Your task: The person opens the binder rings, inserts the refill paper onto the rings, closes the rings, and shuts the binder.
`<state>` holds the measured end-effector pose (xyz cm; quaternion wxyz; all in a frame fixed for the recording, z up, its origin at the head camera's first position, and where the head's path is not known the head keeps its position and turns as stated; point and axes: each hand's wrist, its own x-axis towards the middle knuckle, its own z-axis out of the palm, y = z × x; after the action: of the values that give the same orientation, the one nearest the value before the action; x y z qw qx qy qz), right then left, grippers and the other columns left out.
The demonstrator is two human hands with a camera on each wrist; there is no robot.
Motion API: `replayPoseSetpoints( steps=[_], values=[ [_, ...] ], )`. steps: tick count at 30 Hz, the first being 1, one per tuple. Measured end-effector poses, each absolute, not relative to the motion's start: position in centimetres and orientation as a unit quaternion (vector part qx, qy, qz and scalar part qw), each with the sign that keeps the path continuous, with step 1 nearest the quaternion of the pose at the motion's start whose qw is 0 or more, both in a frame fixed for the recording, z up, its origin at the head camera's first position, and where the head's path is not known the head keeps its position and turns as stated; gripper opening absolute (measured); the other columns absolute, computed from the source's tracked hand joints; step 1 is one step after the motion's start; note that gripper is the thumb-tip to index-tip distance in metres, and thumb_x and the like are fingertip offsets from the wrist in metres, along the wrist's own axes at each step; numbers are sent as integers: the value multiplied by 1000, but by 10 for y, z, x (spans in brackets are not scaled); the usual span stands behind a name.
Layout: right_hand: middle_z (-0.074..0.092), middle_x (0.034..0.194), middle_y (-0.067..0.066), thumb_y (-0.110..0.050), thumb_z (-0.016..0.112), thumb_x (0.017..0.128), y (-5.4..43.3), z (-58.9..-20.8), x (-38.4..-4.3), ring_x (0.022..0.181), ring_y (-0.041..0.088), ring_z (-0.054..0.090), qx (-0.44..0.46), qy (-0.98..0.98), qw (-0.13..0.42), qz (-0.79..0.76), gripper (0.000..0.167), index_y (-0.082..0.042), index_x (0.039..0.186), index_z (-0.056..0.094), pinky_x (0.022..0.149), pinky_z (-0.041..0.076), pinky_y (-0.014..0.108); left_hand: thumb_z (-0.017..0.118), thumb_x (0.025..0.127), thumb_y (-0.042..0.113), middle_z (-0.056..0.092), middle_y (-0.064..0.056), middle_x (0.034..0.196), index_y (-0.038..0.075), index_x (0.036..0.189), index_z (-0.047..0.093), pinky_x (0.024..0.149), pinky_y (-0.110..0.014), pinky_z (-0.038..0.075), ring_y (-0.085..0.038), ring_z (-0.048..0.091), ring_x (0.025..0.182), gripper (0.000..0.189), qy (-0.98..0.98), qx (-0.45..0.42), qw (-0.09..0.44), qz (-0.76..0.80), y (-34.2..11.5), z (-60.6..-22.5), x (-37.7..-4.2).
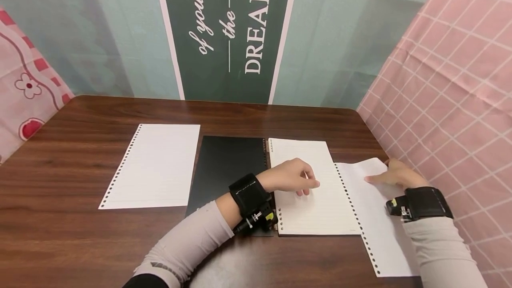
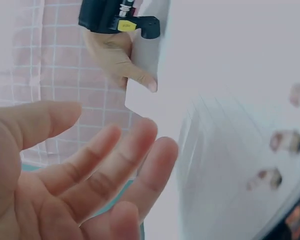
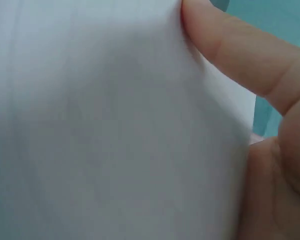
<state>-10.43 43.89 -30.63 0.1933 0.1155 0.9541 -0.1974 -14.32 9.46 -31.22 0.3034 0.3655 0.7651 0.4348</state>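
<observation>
At the right side of the table, my right hand (image 1: pixel 402 174) pinches the upper right edge of a loose sheet of punched paper (image 1: pixel 372 203), thumb on top. The paper bends under the thumb (image 3: pixel 205 30) in the right wrist view. This sheet overlaps the right edge of an open binder notebook's lined pages (image 1: pixel 312 219). Over those pages is my left hand (image 1: pixel 290 176), its fingers (image 2: pixel 152 165) loosely bent with nothing between them. To the left of the pages lies the notebook's black cover (image 1: pixel 230 159), partly hidden behind the left forearm.
Another punched lined sheet (image 1: pixel 156 168) lies flat on the brown wooden table (image 1: pixel 60 181), left of the cover. A pink checked cloth (image 1: pixel 452 79) borders the table's right side. Behind the table hangs a blue-green curtain (image 1: pixel 332 34) with a dark lettered panel.
</observation>
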Motion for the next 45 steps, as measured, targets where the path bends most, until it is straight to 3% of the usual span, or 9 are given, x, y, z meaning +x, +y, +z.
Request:
replayPoseSetpoints(
  steps=[4,11,17,20,26,32,35,40,45],
  values=[
    [46,118,47,-42,71,90,443,-305,-101,104,51,54,110,953,208,-188,89,32,124,36,83,52,59,63,101,19,74,-12,81,-3,105,71,67,-27,48,-28,73,76,24,743,345,315,480,97,-314,-147],
    [56,115,39,-35,68,93,449,-304,-95,100,44,58,83,958,188,-199,73,24,129,44,80,53,53,62,102,21,74,-5,80,0,108,70,66,-26,46,-23,73,76,24,743,314,323,495,105,-316,-150],
    [45,129,46,-33,66,96,449,-298,-90,111,52,52,80,952,194,-224,77,26,135,37,86,50,58,62,102,23,74,-5,83,0,110,70,66,-28,46,-19,72,76,25,744,291,336,499,112,-317,-149],
    [49,127,43,-33,66,96,448,-293,-87,108,47,54,78,952,189,-229,73,24,135,40,84,51,52,62,102,23,75,-5,85,0,110,70,66,-29,46,-19,73,77,25,741,286,339,505,115,-317,-148],
    [64,109,25,-30,66,96,449,-285,-83,94,28,57,66,958,159,-228,54,17,120,58,75,47,35,61,103,24,75,-6,88,-1,113,68,68,-31,46,-20,74,81,28,726,277,350,523,119,-320,-148],
    [56,123,40,-35,64,98,451,-273,-75,104,42,57,72,962,150,-217,67,23,129,49,81,49,44,60,103,25,75,-5,92,0,116,68,71,-32,47,-19,74,84,29,719,276,362,525,119,-319,-147],
    [56,124,41,-34,62,99,452,-267,-70,106,44,57,63,966,139,-207,66,23,130,49,82,49,46,61,103,25,74,-5,94,1,117,69,73,-32,48,-19,73,84,29,719,277,370,519,122,-319,-146],
    [64,112,31,-28,63,101,450,-257,-64,91,24,59,61,962,122,-236,54,19,126,56,72,47,28,62,102,24,74,-3,94,4,114,70,73,-32,48,-18,73,83,25,717,279,378,515,130,-318,-143],
    [68,98,12,-26,65,100,447,-244,-58,79,7,56,64,959,106,-253,42,12,117,66,67,46,22,63,101,22,74,-2,91,6,111,71,71,-31,49,-16,73,81,21,712,299,385,506,140,-317,-138]
  ],
)
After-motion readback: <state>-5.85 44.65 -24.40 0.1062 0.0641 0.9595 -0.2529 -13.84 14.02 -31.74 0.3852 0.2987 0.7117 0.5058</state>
